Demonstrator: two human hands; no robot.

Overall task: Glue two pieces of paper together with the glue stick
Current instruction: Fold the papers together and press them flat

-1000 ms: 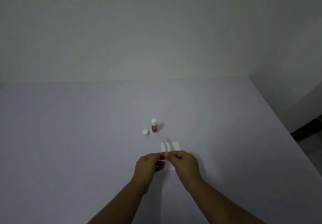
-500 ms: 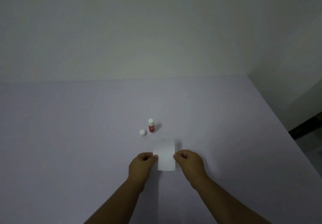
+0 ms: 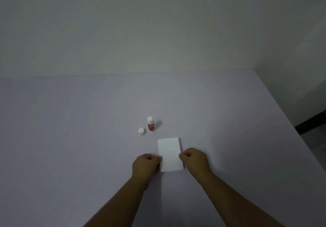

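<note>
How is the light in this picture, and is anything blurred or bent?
Head view: dim, even light, no glare; the glue stick throws a soft shadow to its right; the white paper is the brightest thing, its edges fairly sharp; the wide lens bends the table edges; the glue stick's label is too soft to read.

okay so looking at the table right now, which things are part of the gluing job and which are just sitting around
Part of the job: white paper pinched at its side edges by the left hand and right hand; red glue stick, upright; its white cap.

Just lying about: nothing else on the table.
</note>
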